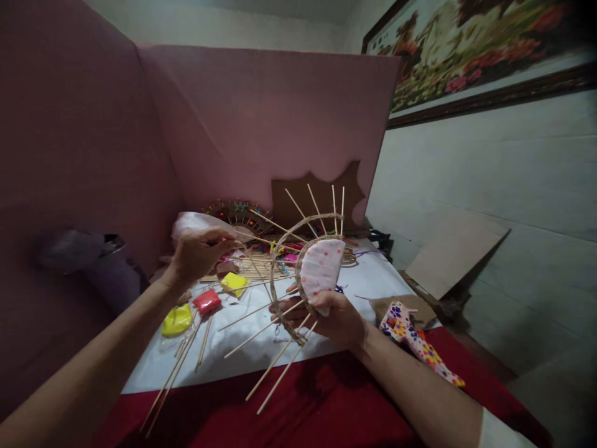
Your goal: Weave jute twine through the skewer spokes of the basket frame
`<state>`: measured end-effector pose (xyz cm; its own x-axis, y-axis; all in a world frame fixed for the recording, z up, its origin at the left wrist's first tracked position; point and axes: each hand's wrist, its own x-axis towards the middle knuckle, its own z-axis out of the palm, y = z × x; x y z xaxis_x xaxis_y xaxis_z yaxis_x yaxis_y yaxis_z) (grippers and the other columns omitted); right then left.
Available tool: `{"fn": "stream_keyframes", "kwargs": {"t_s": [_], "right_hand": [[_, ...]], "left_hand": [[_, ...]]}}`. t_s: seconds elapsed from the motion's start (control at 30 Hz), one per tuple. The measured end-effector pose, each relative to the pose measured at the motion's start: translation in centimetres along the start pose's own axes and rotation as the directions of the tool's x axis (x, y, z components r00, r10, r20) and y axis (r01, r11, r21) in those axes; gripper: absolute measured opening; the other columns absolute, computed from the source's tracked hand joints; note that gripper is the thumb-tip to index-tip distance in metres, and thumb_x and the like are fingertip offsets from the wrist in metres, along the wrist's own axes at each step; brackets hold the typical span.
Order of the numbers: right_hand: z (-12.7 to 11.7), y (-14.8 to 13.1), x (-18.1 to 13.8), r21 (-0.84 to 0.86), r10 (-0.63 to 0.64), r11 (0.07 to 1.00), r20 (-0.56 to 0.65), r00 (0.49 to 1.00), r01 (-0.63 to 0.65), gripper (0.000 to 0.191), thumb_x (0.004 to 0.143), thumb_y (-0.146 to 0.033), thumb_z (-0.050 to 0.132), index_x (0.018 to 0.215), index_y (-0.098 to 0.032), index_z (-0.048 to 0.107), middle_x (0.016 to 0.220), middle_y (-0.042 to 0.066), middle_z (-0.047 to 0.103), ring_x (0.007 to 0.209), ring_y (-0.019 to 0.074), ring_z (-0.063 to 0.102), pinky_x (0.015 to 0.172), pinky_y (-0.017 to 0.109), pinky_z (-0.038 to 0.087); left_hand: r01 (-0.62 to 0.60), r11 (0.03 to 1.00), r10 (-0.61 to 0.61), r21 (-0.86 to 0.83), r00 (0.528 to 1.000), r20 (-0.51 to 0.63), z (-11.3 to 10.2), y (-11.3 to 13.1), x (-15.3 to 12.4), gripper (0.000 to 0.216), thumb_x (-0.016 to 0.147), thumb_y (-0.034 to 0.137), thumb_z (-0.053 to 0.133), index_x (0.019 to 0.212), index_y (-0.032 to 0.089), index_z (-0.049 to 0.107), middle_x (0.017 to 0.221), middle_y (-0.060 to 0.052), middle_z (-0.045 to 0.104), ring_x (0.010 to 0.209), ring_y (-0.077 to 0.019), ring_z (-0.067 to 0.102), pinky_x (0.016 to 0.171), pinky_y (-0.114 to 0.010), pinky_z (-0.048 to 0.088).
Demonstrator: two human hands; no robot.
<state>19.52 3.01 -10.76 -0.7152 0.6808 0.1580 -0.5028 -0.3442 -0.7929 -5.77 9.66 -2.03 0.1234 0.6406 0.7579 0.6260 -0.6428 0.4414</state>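
Observation:
My right hand (332, 318) grips a round fabric-covered disc (321, 266) with thin cane spokes (275, 367) radiating from it and woven rings of cane (298, 225) around its edge. The disc is white with small pink dots and is held upright on its edge. My left hand (198, 252) is raised to the left of it, fingers pinched on a thin cane strand (254, 239) that runs to the woven ring. Both hands are above a white sheet (233, 354) on a table.
On the white sheet lie yellow packets (177, 320) and a red packet (206, 301), loose cane sticks (204, 342) and a bundle of cane (254, 269). A flowered cloth piece (417, 345) lies right. A red cloth (326, 404) covers the near edge. Pink panels (261, 124) stand behind.

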Motion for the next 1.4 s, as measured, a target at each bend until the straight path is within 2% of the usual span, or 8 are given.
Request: {"fn": "stream_keyframes", "kwargs": {"t_s": [0.2,0.4,0.67,0.9,1.03,1.2,1.27,1.4], "right_hand": [[-0.3,0.2,-0.1,0.049,-0.019,0.999,0.024,1.0,0.018,0.038,0.063,-0.019,0.05,0.098,-0.014,0.061,0.098,0.009,0.069,0.103,0.03,0.059,0.097,0.048,0.032],[-0.4,0.3,-0.1,0.059,0.007,0.998,0.006,1.0,-0.007,0.039,0.06,-0.017,0.05,0.097,-0.015,0.061,0.094,0.007,0.07,0.105,0.0298,0.058,0.095,0.048,0.035],[-0.3,0.2,-0.1,0.011,0.053,0.998,0.03,0.998,-0.054,0.038,0.06,-0.023,0.051,0.095,-0.013,0.062,0.098,0.012,0.069,0.096,0.0278,0.062,0.088,0.041,0.04],[0.0,0.3,-0.1,0.034,0.04,0.999,0.012,0.999,-0.041,0.041,0.058,-0.021,0.051,0.096,-0.015,0.063,0.084,0.007,0.07,0.082,0.0251,0.064,0.089,0.046,0.039],[0.0,0.3,0.1,0.014,-0.03,0.999,-0.006,1.0,0.03,0.041,0.058,-0.02,0.051,0.096,-0.011,0.065,0.088,0.01,0.069,0.08,0.0224,0.062,0.08,0.038,0.044],[-0.7,0.9,0.4,0.026,-0.216,0.974,-0.215,0.953,0.226,0.01,0.055,-0.013,0.052,0.055,-0.017,0.061,0.063,0.002,0.062,0.058,0.0141,0.053,0.075,0.035,0.046],[-0.9,1.1,0.5,0.033,-0.22,0.972,-0.226,0.949,0.233,0.019,0.055,-0.012,0.052,0.039,-0.019,0.047,0.048,-0.002,0.052,0.05,0.0116,0.047,0.077,0.036,0.045],[-0.4,0.6,0.5,0.036,-0.143,0.988,-0.122,0.982,0.148,0.01,0.054,-0.017,0.051,0.045,-0.021,0.051,0.052,-0.001,0.055,0.059,0.0155,0.052,0.083,0.037,0.043]], "left_hand": [[0.268,0.901,-0.248,-0.342,0.964,0.102,1.7,-0.6,-0.8,0.022,0.054,0.035,0.076,0.061,0.016,0.068,0.056,-0.002,0.064,0.05,-0.0131,0.055,0.046,-0.024,0.042],[0.433,0.768,-0.354,-0.472,0.901,0.25,3.4,0.5,-1.5,0.026,0.055,0.035,0.076,0.065,0.013,0.068,0.055,-0.001,0.059,0.043,-0.0086,0.047,0.038,-0.021,0.036],[0.469,0.673,-0.379,-0.571,0.883,0.278,6.2,1.4,-2.8,0.025,0.058,0.035,0.074,0.06,0.013,0.063,0.046,0.005,0.048,0.04,-0.004,0.033,0.038,-0.019,0.022],[0.501,0.589,-0.375,-0.634,0.865,0.335,7.5,2.0,-5.0,0.023,0.057,0.032,0.076,0.063,0.014,0.065,0.06,0.0,0.06,0.056,-0.0096,0.051,0.056,-0.022,0.039],[0.574,0.547,-0.358,-0.609,0.819,0.449,7.8,1.5,-6.7,0.023,0.063,0.036,0.072,0.064,0.014,0.066,0.057,0.0,0.058,0.051,-0.0097,0.049,0.05,-0.022,0.037],[0.671,0.519,-0.343,-0.53,0.731,0.589,7.9,2.0,-8.2,0.026,0.065,0.038,0.07,0.073,0.013,0.072,0.06,-0.003,0.063,0.048,-0.0096,0.048,0.045,-0.021,0.033],[0.693,0.507,-0.323,-0.513,0.704,0.632,8.1,2.8,-8.7,0.028,0.065,0.039,0.07,0.077,0.014,0.073,0.066,-0.005,0.066,0.051,-0.0119,0.052,0.047,-0.022,0.036],[0.61,0.601,-0.212,-0.516,0.745,0.632,8.6,3.4,-8.7,0.025,0.067,0.036,0.068,0.074,0.013,0.074,0.086,-0.01,0.069,0.071,-0.0205,0.061,0.06,-0.028,0.045]]}}
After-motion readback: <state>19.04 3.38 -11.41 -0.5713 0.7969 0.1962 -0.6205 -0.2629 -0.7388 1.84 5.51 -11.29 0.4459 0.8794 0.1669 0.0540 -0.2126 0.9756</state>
